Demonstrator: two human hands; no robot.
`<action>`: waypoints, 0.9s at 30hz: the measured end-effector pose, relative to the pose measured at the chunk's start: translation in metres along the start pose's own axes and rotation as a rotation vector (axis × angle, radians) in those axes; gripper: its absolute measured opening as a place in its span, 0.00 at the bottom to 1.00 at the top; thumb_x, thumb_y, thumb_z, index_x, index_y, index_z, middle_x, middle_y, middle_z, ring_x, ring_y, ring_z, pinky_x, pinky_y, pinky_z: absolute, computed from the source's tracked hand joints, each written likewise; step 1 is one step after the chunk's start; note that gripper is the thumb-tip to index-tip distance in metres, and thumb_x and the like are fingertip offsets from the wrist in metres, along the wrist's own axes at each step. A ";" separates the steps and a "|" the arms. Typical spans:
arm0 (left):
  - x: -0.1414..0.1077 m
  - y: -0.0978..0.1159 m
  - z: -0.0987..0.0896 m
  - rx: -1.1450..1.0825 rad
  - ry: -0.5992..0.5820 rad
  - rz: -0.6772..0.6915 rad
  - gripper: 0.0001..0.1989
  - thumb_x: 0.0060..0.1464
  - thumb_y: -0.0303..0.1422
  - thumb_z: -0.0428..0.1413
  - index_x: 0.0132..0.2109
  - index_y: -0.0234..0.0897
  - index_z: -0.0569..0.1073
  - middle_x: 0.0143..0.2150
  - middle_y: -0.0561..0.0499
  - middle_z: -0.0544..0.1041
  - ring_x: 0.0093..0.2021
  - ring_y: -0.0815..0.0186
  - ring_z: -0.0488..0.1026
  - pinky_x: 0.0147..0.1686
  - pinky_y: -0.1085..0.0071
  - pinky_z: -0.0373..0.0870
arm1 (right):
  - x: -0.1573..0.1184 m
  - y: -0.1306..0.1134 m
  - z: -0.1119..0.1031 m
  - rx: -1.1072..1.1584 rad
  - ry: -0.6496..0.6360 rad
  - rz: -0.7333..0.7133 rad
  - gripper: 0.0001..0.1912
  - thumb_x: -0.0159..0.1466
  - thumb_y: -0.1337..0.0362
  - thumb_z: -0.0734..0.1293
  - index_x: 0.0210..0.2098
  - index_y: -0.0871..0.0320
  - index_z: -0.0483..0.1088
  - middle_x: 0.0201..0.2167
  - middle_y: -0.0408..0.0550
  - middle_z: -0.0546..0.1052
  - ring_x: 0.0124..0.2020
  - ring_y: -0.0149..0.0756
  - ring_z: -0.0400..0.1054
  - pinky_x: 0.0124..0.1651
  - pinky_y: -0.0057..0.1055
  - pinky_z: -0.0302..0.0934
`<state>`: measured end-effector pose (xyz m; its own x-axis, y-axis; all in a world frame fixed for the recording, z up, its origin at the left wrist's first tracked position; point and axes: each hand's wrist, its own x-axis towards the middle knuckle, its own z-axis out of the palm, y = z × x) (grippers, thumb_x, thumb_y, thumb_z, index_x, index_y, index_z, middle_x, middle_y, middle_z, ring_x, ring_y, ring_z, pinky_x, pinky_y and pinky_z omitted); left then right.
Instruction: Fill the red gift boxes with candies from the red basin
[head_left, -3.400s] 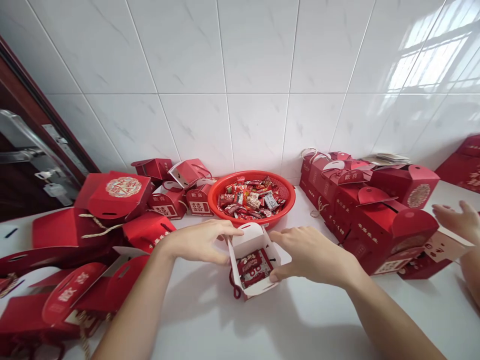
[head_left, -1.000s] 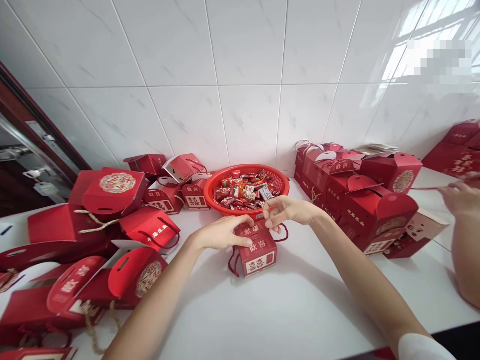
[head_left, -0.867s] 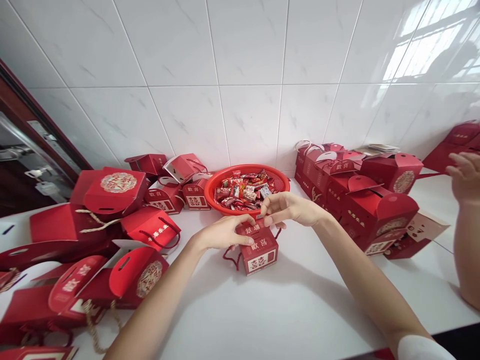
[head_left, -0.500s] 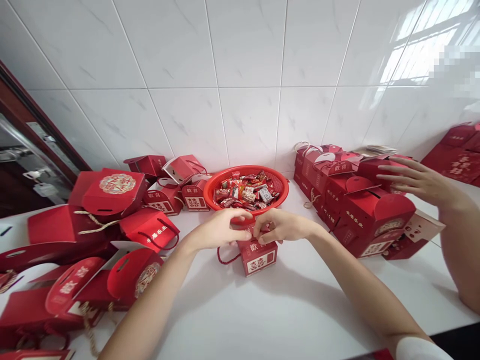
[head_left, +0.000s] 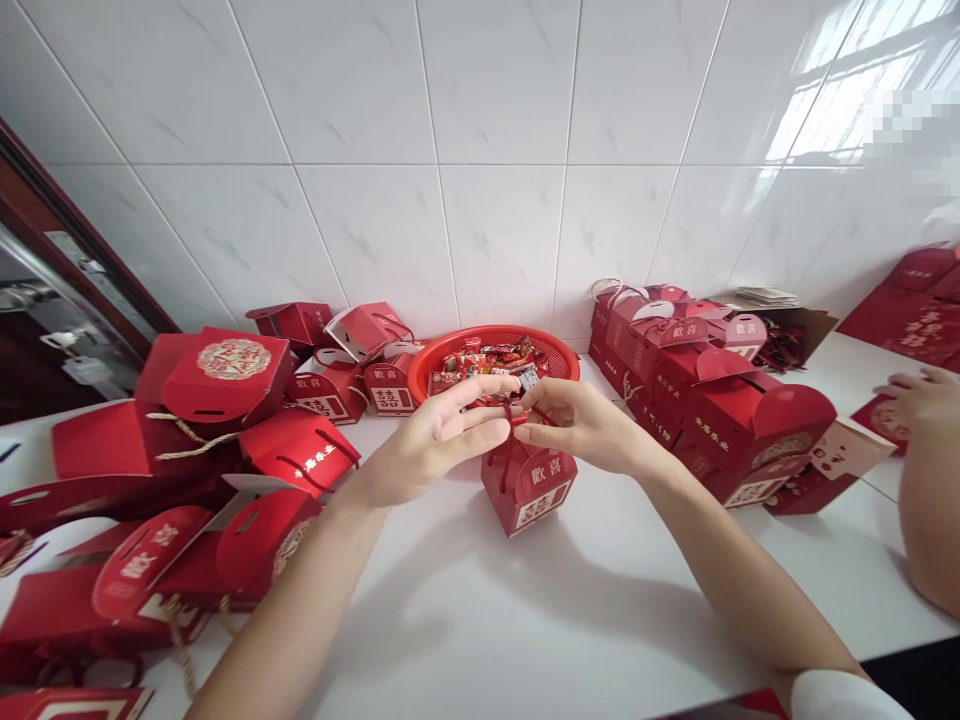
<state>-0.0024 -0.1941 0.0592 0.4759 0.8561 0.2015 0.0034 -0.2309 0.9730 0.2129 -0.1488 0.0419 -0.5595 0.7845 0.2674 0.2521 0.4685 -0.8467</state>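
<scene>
In front of me stands a small red gift box (head_left: 529, 492) with white lettering and a light label panel, its top drawn together. A twisted red cord handle (head_left: 508, 412) rises from the top. My right hand (head_left: 581, 425) pinches this cord between thumb and fingers. My left hand (head_left: 439, 440) is on the cord's other side, fingers stretched and thumb apart, with no firm hold visible. Just behind both hands is a red plastic basket (head_left: 568, 362) of wrapped sweets (head_left: 480, 358), partly hidden by the fingers.
Red gift boxes (head_left: 232, 375) crowd the left, several with cord handles. More boxes (head_left: 697, 410) stand in a row on the right. At the far right another person's hand (head_left: 926, 395) is at a red box piece (head_left: 885, 420). A tiled wall (head_left: 502, 230) closes off the back.
The box top is drawn together, and its cord handle now stands up between my hands. My left hand's fingers have straightened. The other person's hand has moved right, away from the box row.
</scene>
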 end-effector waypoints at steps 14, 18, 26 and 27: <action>0.001 -0.016 0.018 0.344 0.043 0.177 0.24 0.59 0.34 0.59 0.62 0.49 0.69 0.74 0.49 0.54 0.70 0.50 0.59 0.65 0.55 0.67 | -0.004 -0.008 0.018 -0.204 0.244 -0.036 0.06 0.56 0.69 0.62 0.34 0.56 0.64 0.23 0.36 0.66 0.23 0.27 0.58 0.27 0.25 0.50; 0.003 -0.022 0.019 0.679 0.179 0.177 0.27 0.58 0.35 0.59 0.64 0.49 0.66 0.72 0.49 0.57 0.70 0.50 0.58 0.66 0.54 0.64 | -0.002 -0.008 0.018 -0.244 0.237 0.003 0.08 0.52 0.73 0.60 0.30 0.56 0.66 0.19 0.36 0.62 0.21 0.28 0.53 0.25 0.26 0.45; 0.011 -0.036 0.028 0.886 0.211 -0.049 0.24 0.56 0.47 0.59 0.56 0.42 0.71 0.50 0.45 0.73 0.54 0.49 0.72 0.49 0.58 0.72 | -0.002 -0.006 0.016 -0.240 0.209 0.014 0.09 0.53 0.72 0.62 0.32 0.56 0.71 0.21 0.38 0.68 0.22 0.28 0.57 0.27 0.27 0.49; 0.012 -0.038 0.029 0.888 0.185 -0.072 0.19 0.57 0.46 0.58 0.51 0.41 0.73 0.47 0.45 0.73 0.51 0.50 0.72 0.47 0.59 0.72 | -0.001 -0.005 0.016 -0.237 0.200 0.011 0.09 0.53 0.72 0.62 0.31 0.56 0.71 0.21 0.38 0.68 0.22 0.28 0.57 0.27 0.27 0.49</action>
<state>0.0289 -0.1882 0.0212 0.2999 0.9252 0.2325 0.7403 -0.3794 0.5549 0.2000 -0.1587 0.0382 -0.3950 0.8433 0.3645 0.4470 0.5230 -0.7257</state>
